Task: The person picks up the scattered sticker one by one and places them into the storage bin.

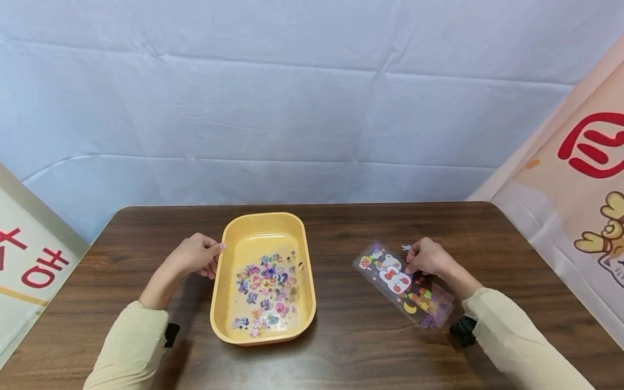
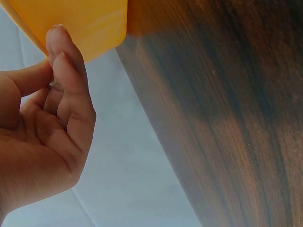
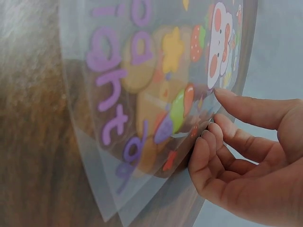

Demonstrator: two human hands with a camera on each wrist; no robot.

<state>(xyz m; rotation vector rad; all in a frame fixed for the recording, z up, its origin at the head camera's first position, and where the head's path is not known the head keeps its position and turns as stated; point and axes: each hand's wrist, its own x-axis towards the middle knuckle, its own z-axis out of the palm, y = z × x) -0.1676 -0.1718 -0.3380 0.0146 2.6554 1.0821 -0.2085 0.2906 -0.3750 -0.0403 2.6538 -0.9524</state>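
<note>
A yellow tray (image 1: pixel 239 227) stands left of the table's middle, with many small colourful cartoon stickers (image 1: pixel 268 284) spread over its bottom. My left hand (image 1: pixel 200 254) pinches the tray's left rim, thumb on the rim and fingers against the outer wall, as the left wrist view also shows. To the right, a clear sticker sheet (image 1: pixel 410 307) printed with a white bear, fruit, a moon and purple letters lies slanted. My right hand (image 1: pixel 429 257) pinches its far edge between thumb and fingers. In the right wrist view the clear sheet (image 3: pixel 173 47) shows two overlapping layers with offset corners.
Both rest on a dark wooden table (image 1: pixel 336 357). A pale cloth (image 1: pixel 292 108) hangs behind its far edge. Printed banners with red characters stand at the left (image 1: pixel 34 260) and right (image 1: pixel 585 179). Black bands show at both wrists.
</note>
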